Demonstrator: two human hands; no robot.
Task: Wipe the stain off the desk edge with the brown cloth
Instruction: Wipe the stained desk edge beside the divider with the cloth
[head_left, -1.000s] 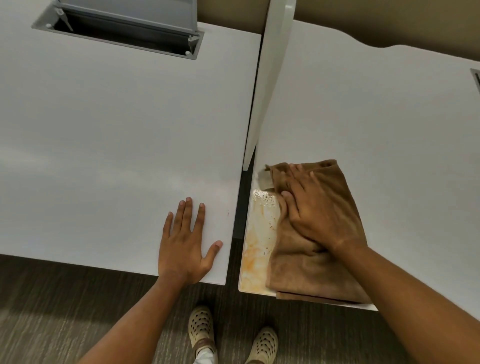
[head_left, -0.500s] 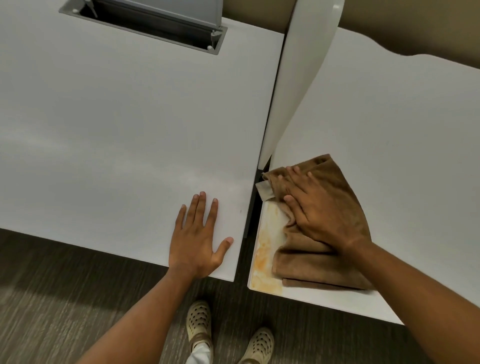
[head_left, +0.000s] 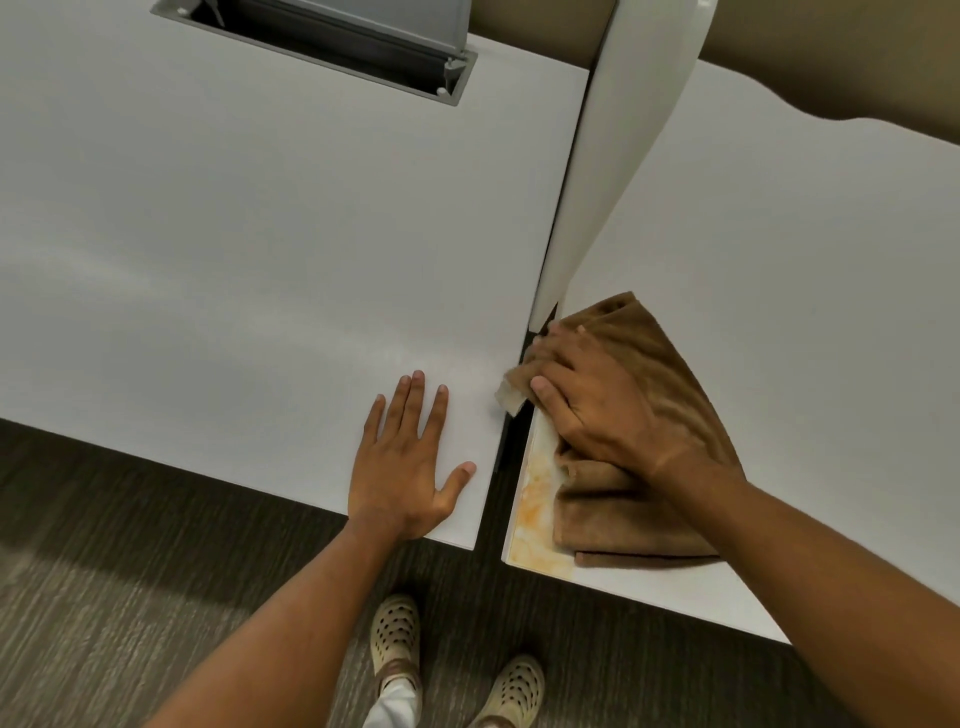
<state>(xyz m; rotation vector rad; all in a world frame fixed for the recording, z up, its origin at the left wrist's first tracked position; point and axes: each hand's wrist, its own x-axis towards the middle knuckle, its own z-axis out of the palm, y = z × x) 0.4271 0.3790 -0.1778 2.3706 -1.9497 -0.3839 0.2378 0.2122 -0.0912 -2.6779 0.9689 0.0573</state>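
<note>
The brown cloth (head_left: 660, 415) lies folded on the left edge of the right white desk (head_left: 779, 260). My right hand (head_left: 592, 395) presses flat on the cloth's upper left part, fingers spread over it near the gap between the desks. A pale tag at the cloth's corner sticks out over the gap. An orange-yellow stain (head_left: 535, 499) runs along the desk edge, uncovered to the left of the cloth down to the front corner. My left hand (head_left: 410, 467) rests flat, fingers apart, on the left white desk (head_left: 234, 260) near its front right corner.
A white divider panel (head_left: 608, 156) stands between the two desks. A grey cable tray opening (head_left: 332, 41) is set in the left desk's back. A narrow dark gap (head_left: 498, 499) separates the desks. My feet in pale perforated shoes (head_left: 395, 634) stand on grey carpet below.
My right hand has pushed the cloth up and left along the desk edge toward the divider, so its tag corner overhangs the gap. The left hand stays flat. The camera view shifted.
</note>
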